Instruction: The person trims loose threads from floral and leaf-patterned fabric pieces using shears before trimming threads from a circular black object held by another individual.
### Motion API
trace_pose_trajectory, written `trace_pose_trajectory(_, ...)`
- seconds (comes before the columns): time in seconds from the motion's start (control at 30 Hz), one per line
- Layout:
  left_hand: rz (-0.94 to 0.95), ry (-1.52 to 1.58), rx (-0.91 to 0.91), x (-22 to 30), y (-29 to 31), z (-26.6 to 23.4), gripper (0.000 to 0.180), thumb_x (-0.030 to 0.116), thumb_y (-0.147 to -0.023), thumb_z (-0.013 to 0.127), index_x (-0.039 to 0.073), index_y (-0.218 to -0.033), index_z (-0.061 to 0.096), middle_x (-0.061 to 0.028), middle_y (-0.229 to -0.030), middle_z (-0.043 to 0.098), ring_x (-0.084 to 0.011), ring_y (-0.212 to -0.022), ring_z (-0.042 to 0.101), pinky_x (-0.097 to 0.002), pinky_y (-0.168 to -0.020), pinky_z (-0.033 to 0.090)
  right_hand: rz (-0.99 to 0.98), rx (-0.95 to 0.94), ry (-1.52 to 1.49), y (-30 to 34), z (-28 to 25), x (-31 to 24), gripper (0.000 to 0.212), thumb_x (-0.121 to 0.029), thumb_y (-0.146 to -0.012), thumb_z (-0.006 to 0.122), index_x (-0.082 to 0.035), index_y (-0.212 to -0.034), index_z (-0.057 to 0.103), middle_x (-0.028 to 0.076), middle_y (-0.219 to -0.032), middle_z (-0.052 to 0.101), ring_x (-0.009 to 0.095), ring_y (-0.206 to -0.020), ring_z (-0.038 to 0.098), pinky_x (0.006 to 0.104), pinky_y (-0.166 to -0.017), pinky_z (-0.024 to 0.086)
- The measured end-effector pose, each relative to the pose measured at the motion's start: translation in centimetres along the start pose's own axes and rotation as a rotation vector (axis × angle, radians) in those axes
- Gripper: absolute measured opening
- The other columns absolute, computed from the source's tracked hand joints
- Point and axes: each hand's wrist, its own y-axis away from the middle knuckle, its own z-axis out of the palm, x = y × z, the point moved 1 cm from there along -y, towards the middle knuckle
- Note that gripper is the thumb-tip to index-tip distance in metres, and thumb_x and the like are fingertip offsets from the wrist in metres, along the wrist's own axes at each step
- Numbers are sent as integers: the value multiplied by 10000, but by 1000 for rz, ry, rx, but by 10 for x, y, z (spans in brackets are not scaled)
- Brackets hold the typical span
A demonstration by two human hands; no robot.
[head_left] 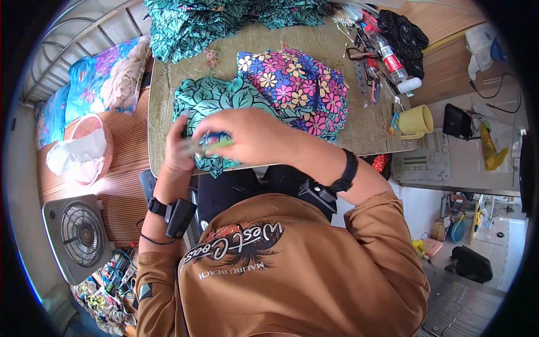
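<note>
A green leaf-print fabric piece (216, 95) lies at the table's near left, its lower end drooping over the edge. My left hand (178, 149) is at its left side, fingers closed at the cloth; motion smears the fingertips. Across from it, my right hand (247, 133) reaches over the cloth with curled fingers. It grips a small green-handled tool (220, 144), too blurred to tell its exact kind, its grey end pointing toward my left hand. Against the leaf print lies a purple flower-print fabric (297, 84), partly overlapped by it.
Stacked leaf-print fabric (191, 28) fills the table's back. At right are a plastic bottle (392, 60), a black bag (401, 36), small tools and a yellow mug (416, 120). A fan (83, 235) and pink basket (92, 149) are on my left.
</note>
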Motion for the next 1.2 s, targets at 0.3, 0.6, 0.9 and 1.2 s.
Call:
trace_pose_trajectory(0.3,182,-72,208,-2,-7,37,493,353,-879,501,8,-1228,445,-135,-1180,538,-249,-1048,553,-376,-909,444,379,561,250,69,-88,54,330,-202,-793,671,-63,-1085,605,75,-942,657,124,-842,612,259,-736,469)
trace_pose_trajectory(0.6,104,-204,272,-3,-8,36,447,221,-831,577,7,-1207,467,-130,-1135,569,-244,-996,582,-354,-876,466,518,537,471,87,-100,64,329,-246,-795,653,-63,-1067,627,179,-858,650,211,-794,641,288,-714,470)
trace_pose_trajectory(0.9,113,-240,280,-3,-8,36,476,236,-842,554,-9,-1232,434,-150,-1147,561,-264,-1003,582,-376,-873,472,454,567,500,86,-100,79,359,-360,-772,643,-125,-1043,652,152,-786,647,256,-603,603,340,-569,465)
trace_pose_trajectory(1.2,131,-219,252,-3,-7,43,422,193,-832,567,-18,-1186,475,-144,-1106,584,-249,-984,591,-355,-869,475,417,569,480,84,-99,79,327,-344,-774,644,-123,-1015,664,134,-867,656,257,-652,626,329,-614,488)
